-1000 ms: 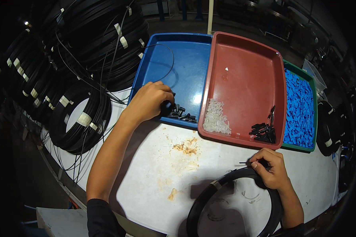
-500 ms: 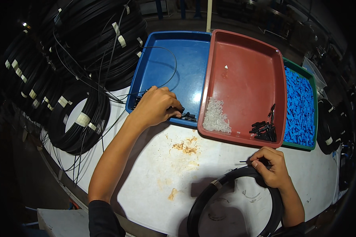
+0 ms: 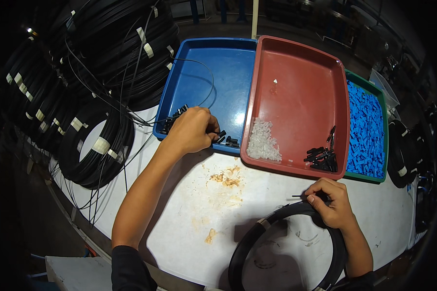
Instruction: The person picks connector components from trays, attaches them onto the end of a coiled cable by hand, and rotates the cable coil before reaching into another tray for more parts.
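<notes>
My left hand (image 3: 193, 130) reaches over the near side of the blue tray (image 3: 230, 65). Its fingers are bent down and pressed together among small black plastic pieces (image 3: 231, 141); whatever lies between the fingertips is hidden. More black pieces (image 3: 178, 111) show just left of that hand. At the right, my right hand (image 3: 331, 203) pinches a black cable (image 3: 298, 196), and its short tip sticks out to the left of the thumb. The cable's coil (image 3: 247, 242), banded with light tape, hangs below this hand over the white table.
A red tray (image 3: 301, 92) holds clear plastic bits (image 3: 263, 140) and black connectors (image 3: 323, 159). Beyond it, a green tray (image 3: 385, 140) is full of blue pieces (image 3: 366, 128). Large black cable coils (image 3: 107, 63) are stacked at left, with loose cable ends reaching the blue tray.
My left hand has shifted slightly right and nearer, uncovering more black pieces at its left. My right hand keeps its pinch on the cable, almost unmoved.
</notes>
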`<state>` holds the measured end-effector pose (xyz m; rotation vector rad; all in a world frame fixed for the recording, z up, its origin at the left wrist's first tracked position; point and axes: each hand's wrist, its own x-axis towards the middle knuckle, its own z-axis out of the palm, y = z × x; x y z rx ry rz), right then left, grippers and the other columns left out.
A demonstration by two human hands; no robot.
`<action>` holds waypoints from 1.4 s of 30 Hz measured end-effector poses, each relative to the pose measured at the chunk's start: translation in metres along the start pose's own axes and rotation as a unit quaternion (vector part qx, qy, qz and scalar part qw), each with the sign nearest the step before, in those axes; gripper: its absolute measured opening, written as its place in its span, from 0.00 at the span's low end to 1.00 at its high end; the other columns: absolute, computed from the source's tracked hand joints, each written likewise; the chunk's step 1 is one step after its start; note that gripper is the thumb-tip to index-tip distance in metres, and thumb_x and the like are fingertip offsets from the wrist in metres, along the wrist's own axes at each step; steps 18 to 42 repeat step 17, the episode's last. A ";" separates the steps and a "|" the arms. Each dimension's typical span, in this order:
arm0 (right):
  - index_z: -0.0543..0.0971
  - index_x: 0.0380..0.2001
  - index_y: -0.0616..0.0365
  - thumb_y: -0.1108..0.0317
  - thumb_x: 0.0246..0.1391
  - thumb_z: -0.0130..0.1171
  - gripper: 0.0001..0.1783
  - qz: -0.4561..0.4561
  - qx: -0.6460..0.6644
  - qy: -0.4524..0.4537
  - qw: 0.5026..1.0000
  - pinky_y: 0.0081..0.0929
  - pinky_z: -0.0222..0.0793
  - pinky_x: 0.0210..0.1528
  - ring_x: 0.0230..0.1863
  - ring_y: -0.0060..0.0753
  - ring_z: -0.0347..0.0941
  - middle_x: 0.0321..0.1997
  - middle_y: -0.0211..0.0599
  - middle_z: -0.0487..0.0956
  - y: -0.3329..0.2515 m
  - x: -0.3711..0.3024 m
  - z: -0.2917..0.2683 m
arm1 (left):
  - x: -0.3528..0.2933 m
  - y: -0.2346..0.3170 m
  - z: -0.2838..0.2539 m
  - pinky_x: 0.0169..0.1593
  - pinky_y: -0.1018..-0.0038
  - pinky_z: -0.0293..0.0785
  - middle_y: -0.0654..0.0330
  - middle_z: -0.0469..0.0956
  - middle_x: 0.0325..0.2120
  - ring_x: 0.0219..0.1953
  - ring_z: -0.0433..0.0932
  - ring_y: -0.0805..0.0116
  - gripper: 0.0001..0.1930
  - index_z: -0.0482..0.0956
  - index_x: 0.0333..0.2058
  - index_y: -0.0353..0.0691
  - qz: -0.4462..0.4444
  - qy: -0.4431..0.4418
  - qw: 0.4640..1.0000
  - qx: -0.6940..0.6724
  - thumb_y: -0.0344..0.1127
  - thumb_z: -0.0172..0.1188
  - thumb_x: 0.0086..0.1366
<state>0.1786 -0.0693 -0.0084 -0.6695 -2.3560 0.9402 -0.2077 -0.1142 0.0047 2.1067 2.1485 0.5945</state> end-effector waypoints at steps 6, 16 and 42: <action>0.81 0.32 0.63 0.75 0.52 0.62 0.04 -0.006 0.001 0.008 1.000 0.27 0.69 0.32 0.28 0.33 0.75 0.28 0.39 0.79 -0.001 -0.001 -0.001 | -0.008 0.012 -0.006 0.36 0.72 0.72 0.54 0.82 0.30 0.30 0.78 0.68 0.07 0.81 0.36 0.32 -0.039 0.040 0.994 -0.097 0.25 0.68 0.59; 0.82 0.29 0.62 0.72 0.54 0.66 0.04 0.105 0.044 0.086 0.990 0.24 0.62 0.28 0.24 0.22 0.69 0.26 0.32 0.79 0.001 -0.016 -0.015 | -0.034 0.070 0.015 0.43 0.81 0.75 0.64 0.82 0.35 0.39 0.80 0.77 0.10 0.79 0.46 0.35 0.019 0.113 0.918 -0.380 0.30 0.64 0.68; 0.83 0.31 0.62 0.73 0.54 0.65 0.04 0.085 0.023 0.109 0.990 0.24 0.63 0.29 0.24 0.23 0.69 0.26 0.32 0.79 0.004 -0.019 -0.015 | -0.032 0.079 0.012 0.43 0.81 0.75 0.64 0.82 0.35 0.39 0.80 0.77 0.10 0.79 0.46 0.35 0.029 0.110 0.917 -0.382 0.30 0.64 0.68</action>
